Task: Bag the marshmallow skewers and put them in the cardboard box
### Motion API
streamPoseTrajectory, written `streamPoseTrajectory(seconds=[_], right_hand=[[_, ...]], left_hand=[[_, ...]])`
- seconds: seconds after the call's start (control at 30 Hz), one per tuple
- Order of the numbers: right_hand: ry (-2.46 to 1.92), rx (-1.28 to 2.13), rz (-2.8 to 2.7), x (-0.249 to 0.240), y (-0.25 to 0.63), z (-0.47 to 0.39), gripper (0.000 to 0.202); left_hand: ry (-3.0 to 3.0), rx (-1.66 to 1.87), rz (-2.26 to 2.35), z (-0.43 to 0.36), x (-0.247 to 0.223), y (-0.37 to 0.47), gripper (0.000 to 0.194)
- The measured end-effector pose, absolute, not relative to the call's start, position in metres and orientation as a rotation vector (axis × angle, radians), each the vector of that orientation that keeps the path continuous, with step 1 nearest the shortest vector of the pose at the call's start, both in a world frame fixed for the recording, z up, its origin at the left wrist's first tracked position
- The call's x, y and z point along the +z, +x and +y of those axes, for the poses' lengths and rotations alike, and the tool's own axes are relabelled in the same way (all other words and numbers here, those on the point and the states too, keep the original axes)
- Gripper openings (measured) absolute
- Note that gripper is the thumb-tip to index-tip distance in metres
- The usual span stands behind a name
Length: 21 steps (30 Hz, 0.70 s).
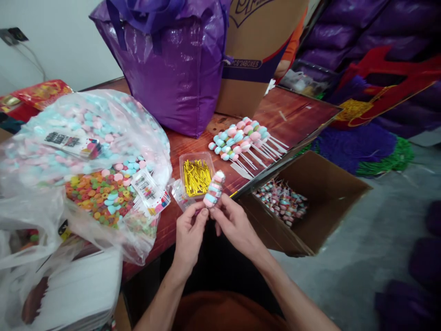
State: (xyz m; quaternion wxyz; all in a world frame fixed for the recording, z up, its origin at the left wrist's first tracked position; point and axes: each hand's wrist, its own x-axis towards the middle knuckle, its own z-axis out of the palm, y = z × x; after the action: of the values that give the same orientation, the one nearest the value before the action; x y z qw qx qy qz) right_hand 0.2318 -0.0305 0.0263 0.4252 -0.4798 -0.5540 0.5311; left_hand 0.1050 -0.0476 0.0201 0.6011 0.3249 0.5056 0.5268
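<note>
Dark-red table [292,115]; purple tote bag [172,82] at back. Open carton [334,188] to R, below table edge, w/ candy sticks heaped inside. Bunch of candy skewers [241,138] on tabletop, sticks toward R edge. Clear tub [196,155] w/ gold twist ties [196,178] nearby.

L hand [191,232] & R hand [237,225] — fingers curled nearly closed, tips pinching base of clear-wrapped candy kebab [213,191], approx. equally near. Kebab upright-ish betw. hands; long axis runs away from fingertips, tip slightly R.

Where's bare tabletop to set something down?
Mostly bare: the table's far-right end, bordered by carton and candy skewers, save small scraps. A narrow gap runs between purple bag and gold-strip tub. The left is crowded with the plastic candy bag.
</note>
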Motion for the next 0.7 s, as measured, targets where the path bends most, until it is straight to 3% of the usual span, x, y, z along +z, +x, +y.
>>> streamPoseTrajectory(seconds=[0.07, 0.13, 0.23, 0.33, 0.43, 0.7], right_hand=[[-1.148, 1.48, -1.24, 0.024, 0.231, -0.032, 0.023], [-1.161, 1.4, -1.253, 0.022, 0.231, -0.034, 0.023], [-1.183, 0.902, -1.517, 0.021, 0.235, -0.036, 0.016], [-1.057, 0.396, -1.783, 0.021, 0.242, -0.034, 0.024], [-0.972, 0.108, -1.924, 0.02, 0.246, -0.03, 0.028], [-1.062, 0.041, -1.743, 0.019, 0.234, -0.029, 0.018]], left_hand=[[0.69, 1.211, 1.117, -0.045, 0.022, 0.105, 0.031], [0.528, 1.171, 1.015, -0.041, 0.024, 0.105, 0.032], [0.288, 1.105, 0.922, -0.034, 0.029, 0.105, 0.038], [0.201, 1.082, 0.903, -0.03, 0.032, 0.105, 0.041], [0.172, 1.07, 0.886, -0.03, 0.036, 0.107, 0.041], [0.194, 1.105, 0.806, -0.036, 0.039, 0.12, 0.03]])
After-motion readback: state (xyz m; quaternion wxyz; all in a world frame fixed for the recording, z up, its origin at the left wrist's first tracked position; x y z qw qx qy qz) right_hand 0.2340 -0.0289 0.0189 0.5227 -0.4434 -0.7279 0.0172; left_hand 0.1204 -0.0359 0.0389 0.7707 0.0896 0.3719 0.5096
